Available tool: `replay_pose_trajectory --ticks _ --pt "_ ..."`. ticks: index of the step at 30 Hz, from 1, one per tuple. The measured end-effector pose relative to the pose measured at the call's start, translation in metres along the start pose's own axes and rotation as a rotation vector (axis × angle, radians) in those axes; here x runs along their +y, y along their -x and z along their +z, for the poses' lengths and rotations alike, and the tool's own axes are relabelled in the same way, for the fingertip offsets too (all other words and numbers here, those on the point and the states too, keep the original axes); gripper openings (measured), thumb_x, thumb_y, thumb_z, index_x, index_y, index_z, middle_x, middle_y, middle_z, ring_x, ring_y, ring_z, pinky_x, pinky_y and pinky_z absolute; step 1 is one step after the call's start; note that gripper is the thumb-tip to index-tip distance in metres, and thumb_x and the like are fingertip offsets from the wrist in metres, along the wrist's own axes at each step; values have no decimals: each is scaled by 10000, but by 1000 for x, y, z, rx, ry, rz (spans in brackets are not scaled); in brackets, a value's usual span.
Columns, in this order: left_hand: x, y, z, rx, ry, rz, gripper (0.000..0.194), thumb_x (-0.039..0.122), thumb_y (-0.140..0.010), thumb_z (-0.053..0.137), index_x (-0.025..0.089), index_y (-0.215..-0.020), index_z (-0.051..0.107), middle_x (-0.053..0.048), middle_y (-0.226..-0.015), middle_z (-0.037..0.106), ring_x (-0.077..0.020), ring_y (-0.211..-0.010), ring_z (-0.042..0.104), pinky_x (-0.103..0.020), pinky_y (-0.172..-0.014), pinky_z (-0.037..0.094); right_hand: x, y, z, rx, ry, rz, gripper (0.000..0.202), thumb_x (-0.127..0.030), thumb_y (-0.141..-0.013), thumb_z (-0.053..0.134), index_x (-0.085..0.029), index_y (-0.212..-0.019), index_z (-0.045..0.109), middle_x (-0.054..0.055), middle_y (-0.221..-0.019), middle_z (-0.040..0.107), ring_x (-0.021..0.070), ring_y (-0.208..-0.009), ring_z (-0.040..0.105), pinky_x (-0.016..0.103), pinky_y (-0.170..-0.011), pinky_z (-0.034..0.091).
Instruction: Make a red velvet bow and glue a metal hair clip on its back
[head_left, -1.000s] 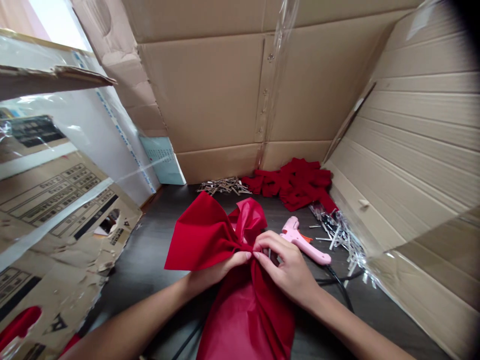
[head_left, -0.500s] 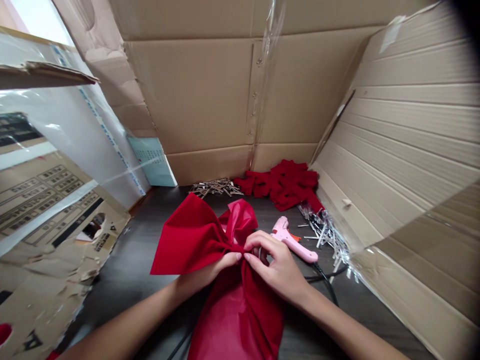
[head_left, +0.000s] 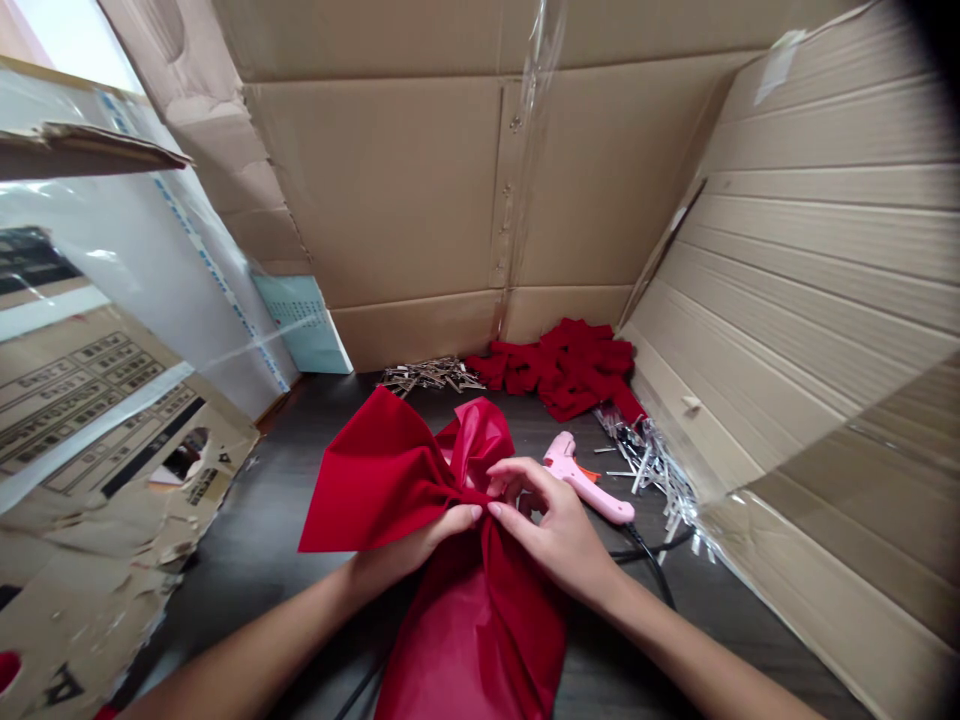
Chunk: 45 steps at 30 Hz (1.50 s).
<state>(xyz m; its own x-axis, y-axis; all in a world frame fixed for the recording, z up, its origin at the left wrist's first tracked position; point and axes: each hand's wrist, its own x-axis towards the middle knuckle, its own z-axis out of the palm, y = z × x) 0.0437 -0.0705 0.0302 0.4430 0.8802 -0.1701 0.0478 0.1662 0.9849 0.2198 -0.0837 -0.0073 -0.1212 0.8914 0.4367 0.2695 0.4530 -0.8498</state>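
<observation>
A large red bow (head_left: 382, 480), made of velvety fabric with a shinier side, is gathered at its middle over the dark table. My left hand (head_left: 442, 525) is closed on the gathered centre from the left, its thumb on top and its other fingers hidden under the cloth. From the right, my right hand (head_left: 540, 510) pinches the narrow band at the knot between thumb and fingertips. Long shiny tails of the bow hang toward me. Just beyond my right hand lies a pink glue gun (head_left: 589, 485) with an orange trigger.
Metal clips (head_left: 431, 375) lie in a heap at the back. Beside them sits a pile of red fabric strips (head_left: 562, 365). Silver twist ties (head_left: 660, 470) are heaped at the right. Cardboard walls (head_left: 390, 180) enclose the table, and a black cord (head_left: 652, 560) trails from the glue gun.
The fingers of my right hand have loosened and shifted slightly at the knot. The bow and my left hand stay almost the same.
</observation>
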Motion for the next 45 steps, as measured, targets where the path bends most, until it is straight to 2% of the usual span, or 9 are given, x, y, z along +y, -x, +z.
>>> replay_pose_trajectory --ticks 4,11,18,25,28,32,37,41,45 --pt "-2 -1 -2 14 15 -26 209 349 -716 715 170 -770 622 -6 -841 671 -176 -854 569 -318 -907 452 -1 0 -1 -25 41 -32 57 -149 -831 602 -186 -866 627 29 -860 665 157 -718 597 274 -643 460" --pt "-9 -6 -4 -59 45 -48 220 361 -706 704 176 -732 588 7 -804 625 -163 -821 528 -309 -892 435 -2 0 -1 -27 69 -40 43 -166 -845 595 -186 -823 626 30 -813 659 166 -711 590 277 -633 446" --pt "-3 1 0 23 5 -45 239 388 -698 701 173 -744 606 -1 -831 646 -182 -836 551 -316 -864 437 -2 -1 0 -21 62 -34 65 -174 -849 582 -184 -809 632 30 -789 669 169 -706 602 277 -626 452" --pt "-11 -2 -6 -24 -84 27 285 439 -764 627 161 -703 624 -17 -785 650 -185 -819 556 -306 -889 431 -4 -2 0 -34 45 -10 82 -155 -841 573 -177 -788 631 23 -764 659 158 -676 578 271 -624 439" --pt "-15 -3 -8 -24 -97 14 283 430 -795 583 164 -711 633 -19 -797 664 -197 -852 569 -307 -911 424 -3 -2 0 -33 49 -13 99 -138 -838 566 -179 -772 628 17 -757 658 155 -673 574 269 -630 437" --pt "-19 -4 -11 -15 -93 4 276 417 -829 552 167 -768 651 -23 -851 694 -206 -903 586 -314 -947 413 0 -3 0 -36 6 -20 128 -151 -875 533 -181 -823 646 28 -821 688 171 -764 621 288 -711 471" --pt "-15 -2 -11 -18 -69 13 255 408 -829 570 172 -779 653 -18 -855 709 -208 -916 594 -313 -938 420 0 -2 1 -60 14 -16 83 -202 -877 585 -187 -878 666 34 -859 696 172 -765 621 287 -697 474" --pt "-13 -1 -10 -20 -84 6 253 407 -807 575 169 -759 647 -19 -840 703 -208 -889 591 -315 -920 426 -2 -2 1 -88 39 -9 64 -175 -864 594 -182 -860 657 24 -832 684 163 -737 605 276 -673 454" --pt "-15 -1 -11 -28 -145 9 264 399 -815 543 170 -735 647 -25 -832 697 -212 -888 587 -313 -921 419 -6 -2 0 -113 0 -15 71 -162 -870 570 -180 -847 635 24 -838 673 168 -771 600 284 -714 447"
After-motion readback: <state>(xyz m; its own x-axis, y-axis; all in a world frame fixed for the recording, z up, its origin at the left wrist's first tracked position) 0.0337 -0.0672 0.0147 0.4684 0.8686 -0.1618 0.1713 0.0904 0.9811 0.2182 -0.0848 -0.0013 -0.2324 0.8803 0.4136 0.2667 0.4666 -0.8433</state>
